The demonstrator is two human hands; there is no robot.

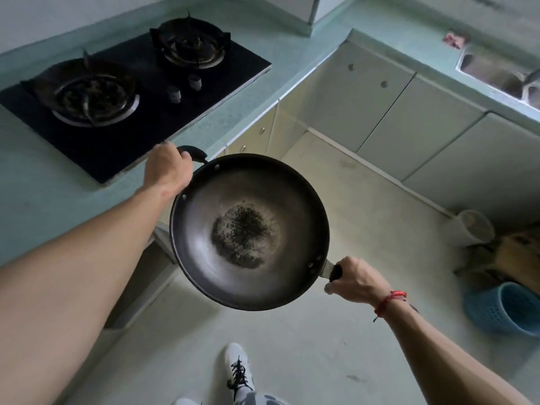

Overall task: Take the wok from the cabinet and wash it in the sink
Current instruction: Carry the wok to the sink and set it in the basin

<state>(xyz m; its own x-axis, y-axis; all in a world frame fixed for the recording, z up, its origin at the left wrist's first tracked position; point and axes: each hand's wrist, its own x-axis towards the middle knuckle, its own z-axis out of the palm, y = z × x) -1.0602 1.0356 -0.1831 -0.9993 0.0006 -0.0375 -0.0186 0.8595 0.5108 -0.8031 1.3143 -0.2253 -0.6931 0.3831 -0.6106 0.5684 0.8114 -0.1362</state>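
Note:
A dark round wok (248, 232) with a burnt, speckled patch in its bottom hangs level above the floor in the middle of the view. My left hand (168, 168) grips its small black loop handle at the upper left rim. My right hand (355, 280) grips the long black handle at the lower right; a red string circles that wrist. The steel sink (496, 74) is set in the counter at the far upper right, well away from the wok. A cabinet (140, 287) stands open below the counter at the left, under my left arm.
A black two-burner gas hob (131, 92) sits in the pale green counter at the upper left. Shut cabinet doors (409, 127) line the corner. On the floor at the right stand a white bucket (470, 228), a cardboard box and a blue basket (502, 311). My shoe (238, 366) is below.

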